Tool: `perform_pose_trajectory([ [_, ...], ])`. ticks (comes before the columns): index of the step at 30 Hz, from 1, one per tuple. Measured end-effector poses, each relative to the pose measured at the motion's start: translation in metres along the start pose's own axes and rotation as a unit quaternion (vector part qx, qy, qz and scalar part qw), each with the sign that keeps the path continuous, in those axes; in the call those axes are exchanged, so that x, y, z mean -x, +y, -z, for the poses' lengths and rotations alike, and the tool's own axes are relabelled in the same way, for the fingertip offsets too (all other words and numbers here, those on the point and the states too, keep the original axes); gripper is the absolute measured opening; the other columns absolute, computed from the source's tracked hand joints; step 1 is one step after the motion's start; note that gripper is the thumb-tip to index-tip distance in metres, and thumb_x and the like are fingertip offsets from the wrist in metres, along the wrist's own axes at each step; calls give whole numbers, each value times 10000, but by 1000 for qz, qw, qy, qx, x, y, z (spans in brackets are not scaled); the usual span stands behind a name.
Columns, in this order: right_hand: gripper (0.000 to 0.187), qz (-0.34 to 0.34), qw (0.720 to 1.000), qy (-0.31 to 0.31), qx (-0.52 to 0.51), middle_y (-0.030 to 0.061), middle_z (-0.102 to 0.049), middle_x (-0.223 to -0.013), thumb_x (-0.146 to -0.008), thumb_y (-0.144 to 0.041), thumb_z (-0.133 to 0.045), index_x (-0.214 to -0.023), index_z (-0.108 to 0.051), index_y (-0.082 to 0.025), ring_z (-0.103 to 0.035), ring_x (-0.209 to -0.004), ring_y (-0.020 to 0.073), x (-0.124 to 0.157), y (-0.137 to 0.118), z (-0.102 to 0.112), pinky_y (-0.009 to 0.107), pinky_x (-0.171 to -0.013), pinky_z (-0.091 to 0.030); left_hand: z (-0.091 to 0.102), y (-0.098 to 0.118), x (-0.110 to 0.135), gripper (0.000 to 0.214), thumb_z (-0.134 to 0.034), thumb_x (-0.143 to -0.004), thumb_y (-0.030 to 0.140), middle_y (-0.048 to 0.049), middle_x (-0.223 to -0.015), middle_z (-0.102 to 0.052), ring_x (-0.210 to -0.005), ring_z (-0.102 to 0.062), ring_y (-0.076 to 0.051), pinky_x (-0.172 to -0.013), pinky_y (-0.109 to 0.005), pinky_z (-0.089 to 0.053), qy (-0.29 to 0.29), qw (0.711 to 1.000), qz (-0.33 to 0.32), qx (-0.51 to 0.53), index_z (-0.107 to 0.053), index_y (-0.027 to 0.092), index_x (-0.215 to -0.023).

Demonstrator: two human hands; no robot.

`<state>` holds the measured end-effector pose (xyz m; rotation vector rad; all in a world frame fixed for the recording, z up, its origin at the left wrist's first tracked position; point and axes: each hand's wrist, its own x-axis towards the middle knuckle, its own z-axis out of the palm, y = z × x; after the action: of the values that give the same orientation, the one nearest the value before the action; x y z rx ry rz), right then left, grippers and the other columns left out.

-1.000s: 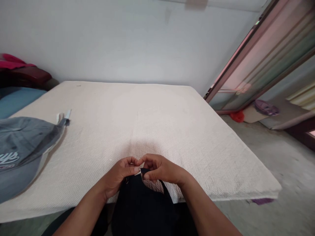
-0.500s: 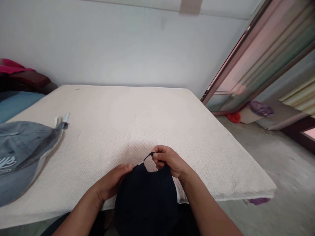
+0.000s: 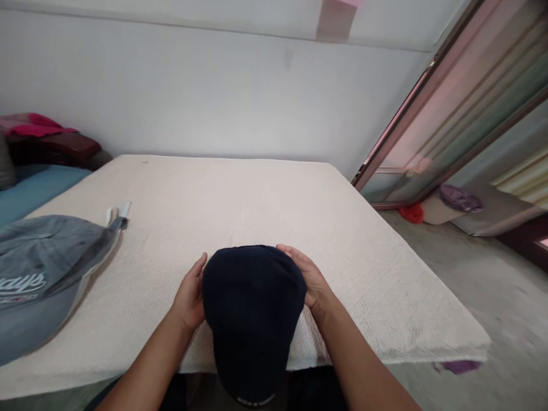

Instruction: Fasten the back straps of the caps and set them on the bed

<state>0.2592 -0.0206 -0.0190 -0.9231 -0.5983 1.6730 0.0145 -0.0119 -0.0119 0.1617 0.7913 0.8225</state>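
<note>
A dark navy baseball cap (image 3: 254, 308) is at the table's front edge, its crown away from me and its brim pointing toward me. Pale lettering runs along the tip of the brim. My left hand (image 3: 191, 297) holds the cap's left side, thumb raised and the other fingers partly hidden behind the fabric. On the opposite side my right hand (image 3: 306, 274) grips the crown, with its fingertips tucked behind it. A grey baseball cap (image 3: 47, 257) with white script lies at the left of the table, its strap end pointing away.
The table (image 3: 363, 274) has a cream textured cover and stands against a pale wall (image 3: 192, 97). Beyond its left side are a blue surface (image 3: 38, 185) and pink cloth (image 3: 45, 124). Glass doors (image 3: 462, 97), a purple-rimmed bin (image 3: 458, 200) and grey floor lie to the right.
The navy cap has turned so its crown and brim show; the rear opening and strap are out of sight. My hands have shifted from the strap to the cap's sides.
</note>
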Motion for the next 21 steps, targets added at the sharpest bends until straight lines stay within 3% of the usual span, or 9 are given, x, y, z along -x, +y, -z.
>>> perform_pose_trajectory([
  [4,270,77,994,72,15,34,-664,-892,-731,-384,-697,-923,-637,-204,-618,-815,172,-11,-2,7,307,-728,-507,-8,-25,11,298,-571,-825,435,-34,-691,-711,-698,-681,-198,-706,-298,-514,-1,1000,11,-1,-704,168,-834],
  [8,216,82,993,77,-22,19,-651,-846,-749,-349,-677,-896,-634,-197,-602,-761,147,-13,-2,5,282,-729,-497,-13,-39,11,185,-581,-839,303,-18,-723,-717,-685,-670,-162,-717,-257,-512,34,999,5,12,-708,172,-867],
  [11,193,56,997,51,-27,7,-622,-750,-786,-354,-634,-859,-624,-175,-570,-652,119,-11,1,3,252,-653,-479,-13,-29,4,184,-556,-854,274,-12,-693,-712,-673,-669,-165,-721,-262,-521,60,998,-32,13,-707,174,-889],
  [15,279,-10,999,14,32,24,-624,-719,-832,-429,-574,-881,-601,-156,-583,-619,119,-3,8,4,251,-609,-457,-6,-3,-7,216,-505,-874,215,1,-734,-736,-657,-675,-160,-723,-275,-541,99,984,-140,46,-698,214,-970],
  [18,438,-95,989,-64,96,74,-647,-752,-844,-548,-506,-875,-607,-123,-614,-640,141,8,11,3,257,-577,-443,-1,13,-12,341,-402,-916,168,3,-818,-757,-755,-694,-165,-749,-267,-547,75,968,-219,101,-652,275,-1122],
  [21,487,-138,974,-142,110,106,-668,-824,-821,-591,-511,-908,-597,-120,-610,-594,130,17,14,-4,219,-471,-374,1,20,-15,402,-320,-952,197,-3,-886,-762,-836,-695,-170,-783,-267,-548,42,963,-234,125,-586,310,-1231],
])
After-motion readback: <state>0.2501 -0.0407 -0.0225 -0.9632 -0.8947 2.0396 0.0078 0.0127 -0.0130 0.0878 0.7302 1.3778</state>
